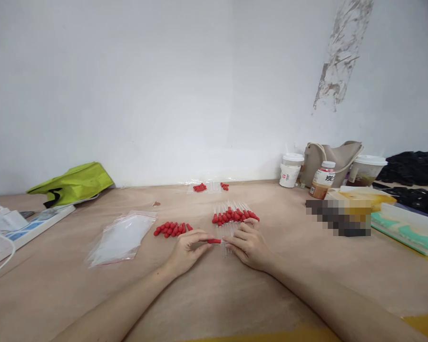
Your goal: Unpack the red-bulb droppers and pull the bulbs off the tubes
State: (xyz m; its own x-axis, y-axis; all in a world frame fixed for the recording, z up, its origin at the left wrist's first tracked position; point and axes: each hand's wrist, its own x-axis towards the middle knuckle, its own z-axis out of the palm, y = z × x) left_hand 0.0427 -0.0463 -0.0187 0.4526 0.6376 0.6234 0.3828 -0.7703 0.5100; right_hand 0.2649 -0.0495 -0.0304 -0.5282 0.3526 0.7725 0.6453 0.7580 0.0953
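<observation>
Bags of clear plastic [124, 240] lie flat at the left, nothing visibly packed inside. Just right of them sit loose red bulbs [169, 229], apparently the share yet to be fitted. The left hand [190, 247] pinches one red bulb [214, 241] between thumb and fingers, near the middle. Clear tubes [228, 231] wait beside it (glass or plastic, I cannot tell), and beyond them a fan of red-bulbed droppers [231, 217], tips pointing far, looks finished; my guess is around half the batch. The right hand [249, 244] has its fingertips drawn together at the held bulb's end, seemingly on another tube.

As for room, a power strip [52, 221] bounds the left, the wall [164, 95] closes the far side, and a lidded cup [290, 175] and bottle [323, 179] crowd the far right. Bare brown tabletop [207, 299] stretches nearward, giving both hands space.
</observation>
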